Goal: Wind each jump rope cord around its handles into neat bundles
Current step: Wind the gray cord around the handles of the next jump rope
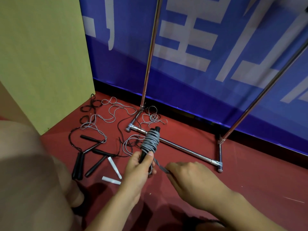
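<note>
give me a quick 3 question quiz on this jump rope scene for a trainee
1. True or false: the left hand grips the black handles of the bundle being wound.
2. What does the right hand pinch? A) a white handle B) the grey cord C) the metal rack
3. What colour is the cord already wrapped into the bundle?

Key:
1. True.
2. B, the grey cord running from the bundle.
3. Grey. Loose cords and more handles lie on the red floor, not yet wound.
</note>
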The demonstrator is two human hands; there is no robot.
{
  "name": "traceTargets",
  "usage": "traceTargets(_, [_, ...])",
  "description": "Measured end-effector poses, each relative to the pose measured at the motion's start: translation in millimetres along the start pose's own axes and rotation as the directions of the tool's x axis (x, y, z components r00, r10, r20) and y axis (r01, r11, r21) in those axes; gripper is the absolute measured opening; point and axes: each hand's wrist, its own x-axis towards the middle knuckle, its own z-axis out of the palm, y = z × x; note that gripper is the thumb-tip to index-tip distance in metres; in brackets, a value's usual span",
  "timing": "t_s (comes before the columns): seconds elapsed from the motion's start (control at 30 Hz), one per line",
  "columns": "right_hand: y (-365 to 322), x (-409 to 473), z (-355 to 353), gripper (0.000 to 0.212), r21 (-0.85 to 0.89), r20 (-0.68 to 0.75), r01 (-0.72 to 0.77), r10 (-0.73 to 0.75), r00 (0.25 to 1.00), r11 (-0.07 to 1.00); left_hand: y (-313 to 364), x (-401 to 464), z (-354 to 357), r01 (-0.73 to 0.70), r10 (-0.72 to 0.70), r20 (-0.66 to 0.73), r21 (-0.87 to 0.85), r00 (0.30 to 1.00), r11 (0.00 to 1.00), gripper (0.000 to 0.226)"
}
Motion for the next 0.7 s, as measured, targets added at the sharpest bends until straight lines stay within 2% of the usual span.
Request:
traceTargets(0.13, [5,0,2,0.033,-0.020,-0.129,0.034,-0.037,0.991,0.999,-3,-1,0,-0.077,0.083,-0.024,0.196,0.996,0.978,0.011])
traceTargets(0.23, [9,1,5,0.039,-0.037,-0.237,0.026,-0.034,0.971,0.999,-3,-1,1,-0.105,0.120,-0.042,0.263,0.992,0.959,0.012])
traceTargets(0.37, [11,3,3,0.038,0.010,-0.452,-0.071,0.068,0.889,0.997,0,-3,1,-0.105,0.126,-0.052,0.306,0.991,0.946,0.015])
traceTargets(0.43, [12,5,-1,0.038,0.043,-0.511,-0.085,0.095,0.854,0.995,1,-3,-1,-0.099,0.118,-0.039,0.322,0.992,0.941,0.015])
traceTargets(0.7, [16,6,-7,0.029,0.029,-0.576,-0.154,0.142,0.805,0.988,-1,-9,-2,-0.074,-0.027,0.210,0.457,0.977,0.887,0.011])
